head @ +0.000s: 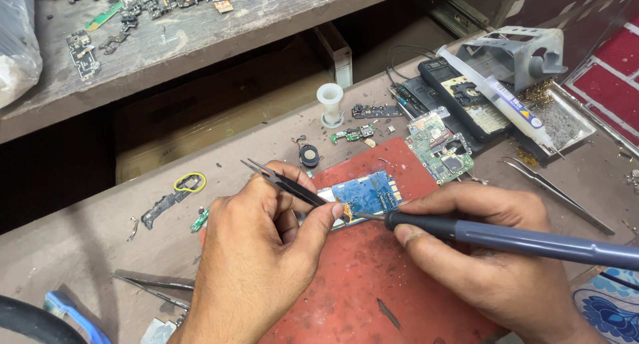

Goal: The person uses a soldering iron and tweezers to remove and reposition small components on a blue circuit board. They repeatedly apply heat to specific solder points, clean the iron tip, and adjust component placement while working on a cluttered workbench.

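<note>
Blue board (365,194) on red mat (373,277) | L fingers (319,214) pinch tweezers (283,179) | R fingers (407,236) grip iron (506,239)

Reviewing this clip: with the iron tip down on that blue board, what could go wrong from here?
1. The soldering iron tip sits close to the left hand thumb: a slip may burn it.
2. The blue circuit board lies loose on the red mat, steadied only by the black tweezers; it could shift.

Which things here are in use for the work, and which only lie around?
In use: left hand with black tweezers; right hand with soldering iron; blue circuit board; red mat.
Lying about: green circuit board, white syringe tube, white spool, metal tweezers.
</note>
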